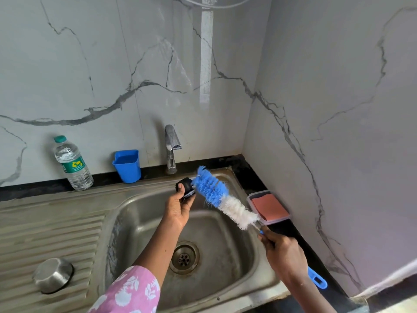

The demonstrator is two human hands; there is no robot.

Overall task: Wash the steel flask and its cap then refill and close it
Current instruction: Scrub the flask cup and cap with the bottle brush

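My left hand (pixel 179 208) grips the small black flask cap (pixel 186 188) above the steel sink basin (pixel 140 222). My right hand (pixel 283 254) holds the blue handle of a bottle brush (pixel 222 197), whose blue and white bristles point up and left. The blue bristle tip touches the cap. An upside-down steel piece (pixel 54 274), maybe the flask's outer cup, stands on the ribbed draining board at the lower left. The flask body is not in view.
The tap (pixel 171 145) stands behind the basin with no water running. A plastic water bottle (pixel 73 163) and a blue cup (pixel 127 166) stand by the back wall. A clear box with a pink sponge (pixel 268 207) lies on the black counter to the right.
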